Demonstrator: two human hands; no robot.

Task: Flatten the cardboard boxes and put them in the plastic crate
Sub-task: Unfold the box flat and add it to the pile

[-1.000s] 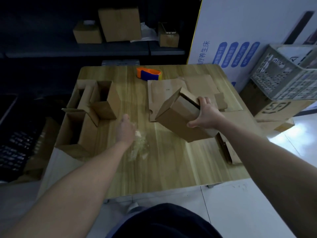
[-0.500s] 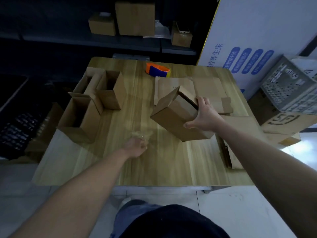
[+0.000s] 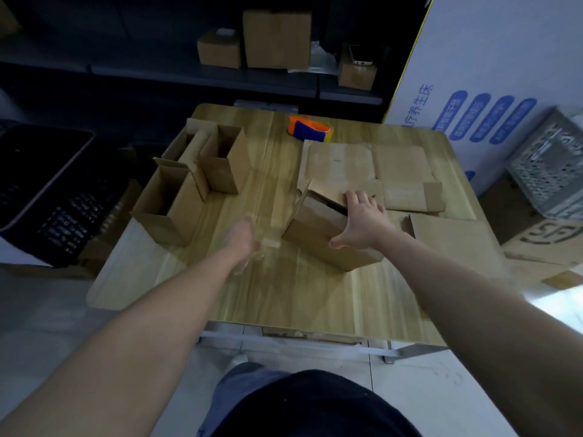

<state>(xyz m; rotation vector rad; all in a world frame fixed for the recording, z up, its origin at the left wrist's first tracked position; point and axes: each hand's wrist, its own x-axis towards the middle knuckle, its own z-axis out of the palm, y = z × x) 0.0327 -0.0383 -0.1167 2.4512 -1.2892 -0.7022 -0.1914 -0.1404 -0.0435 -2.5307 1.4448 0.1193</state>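
Brown cardboard box [image 3: 318, 234] sits tilted mid-way across the light wooden table [image 3: 284, 298], flap open. The right hand [image 3: 362, 222] grips its end, thumb down the side and fingers over the top. The left hand [image 3: 241, 236] is just beside it, its finger curl impossible to tell. Flattened cardboard sheets [image 3: 340, 165] lie behind.

I see bare tabletop [image 3: 284, 298] along the near edge, free for a grip to pass. On the left, upright open boxes [image 3: 172, 203] block the way. On the right, flattened cardboard sheets [image 3: 397, 171] cover the surface. Between them a lane runs back to the tape dispenser [image 3: 309, 130], narrowed by the tilted box [image 3: 315, 230].
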